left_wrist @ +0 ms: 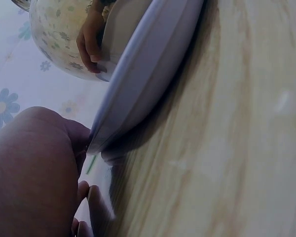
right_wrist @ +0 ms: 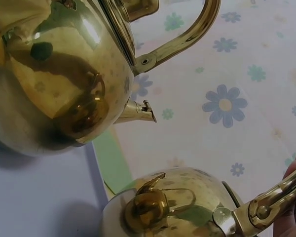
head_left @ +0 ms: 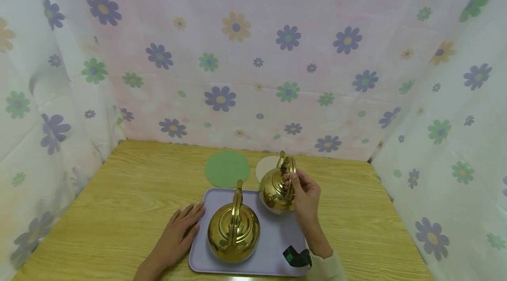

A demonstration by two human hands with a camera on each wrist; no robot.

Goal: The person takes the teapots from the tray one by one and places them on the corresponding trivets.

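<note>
My right hand (head_left: 306,195) grips the upright handle of a smaller gold kettle (head_left: 271,190) over the tray's far right part, its spout pointing away. I cannot tell whether its base touches anything. To its left a larger gold kettle (head_left: 215,232) stands on the lilac tray (head_left: 273,252), handle raised and spout facing the back. My left hand (head_left: 178,232) lies at the tray's left edge with its fingers extended; in the left wrist view, the thumb touches the tray's rim (left_wrist: 133,79). Both shiny kettles (right_wrist: 64,89) appear in the right wrist view, with only some fingertips beside the smaller one's handle.
Behind the tray, a green round mat (head_left: 227,169) and a cream round mat (head_left: 263,167) lie on the wooden table (head_left: 130,193). The smaller kettle partly covers the cream mat. Flowered curtains (head_left: 253,52) enclose the back and both sides.
</note>
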